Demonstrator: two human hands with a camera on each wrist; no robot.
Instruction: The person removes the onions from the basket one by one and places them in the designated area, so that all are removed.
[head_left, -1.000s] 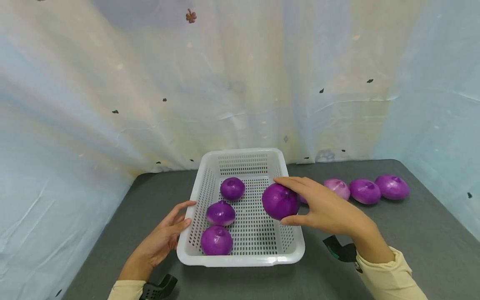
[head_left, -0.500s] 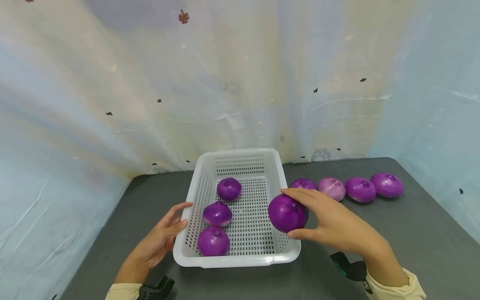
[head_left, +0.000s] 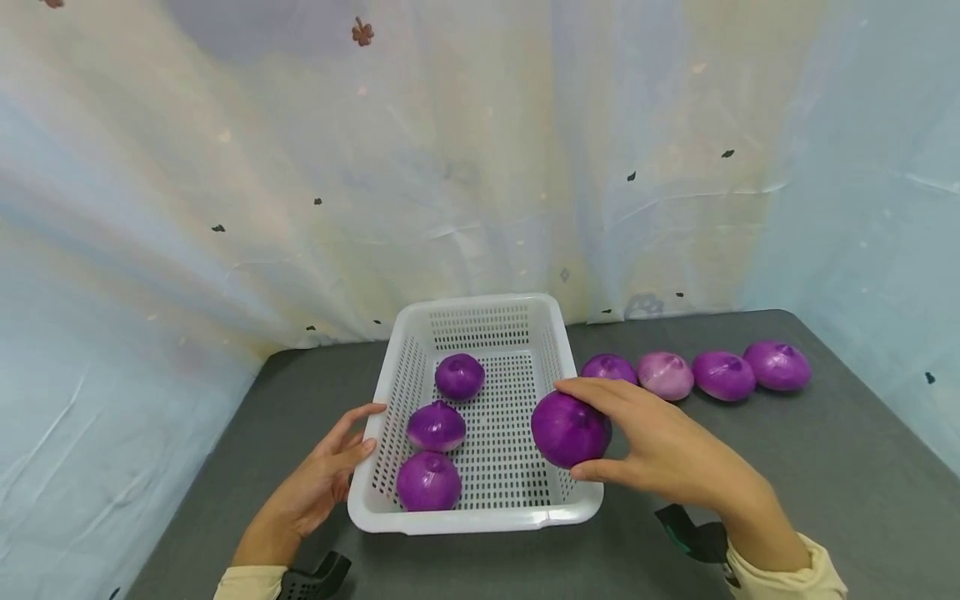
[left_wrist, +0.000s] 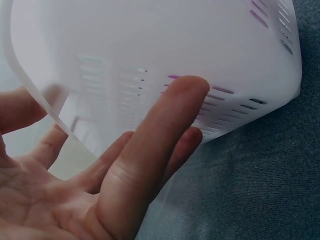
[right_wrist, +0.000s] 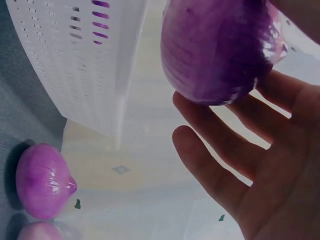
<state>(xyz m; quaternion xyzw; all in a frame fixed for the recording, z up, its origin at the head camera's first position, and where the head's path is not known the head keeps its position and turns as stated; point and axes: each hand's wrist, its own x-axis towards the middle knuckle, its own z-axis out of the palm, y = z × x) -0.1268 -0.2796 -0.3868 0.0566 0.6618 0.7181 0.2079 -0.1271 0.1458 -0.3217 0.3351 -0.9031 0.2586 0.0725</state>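
My right hand (head_left: 660, 433) grips a purple onion (head_left: 570, 429) between thumb and fingers, over the right side of a white plastic basket (head_left: 480, 522). In the right wrist view that onion (right_wrist: 215, 50) is held up beside the basket wall (right_wrist: 95, 65). At the basket's left side, my left hand (head_left: 311, 487) holds the rim, fingertips at the top edge and thumb by the outer wall. Inside the basket, along its left side, lie three purple onions: one at the back (head_left: 460, 377), one in the middle (head_left: 437, 427) and one in front (head_left: 429, 482).
Right of the basket, a row of several onions lies on the dark grey table (head_left: 847, 475): one partly behind my hand (head_left: 609, 367), a paler one (head_left: 665, 376), then purple ones (head_left: 723, 376) to the right. A pale patterned curtain (head_left: 480, 167) hangs behind the table.
My right hand has moved a little right and nearer with the onion, uncovering an onion in the row behind it. My left hand stays at the basket's rim.
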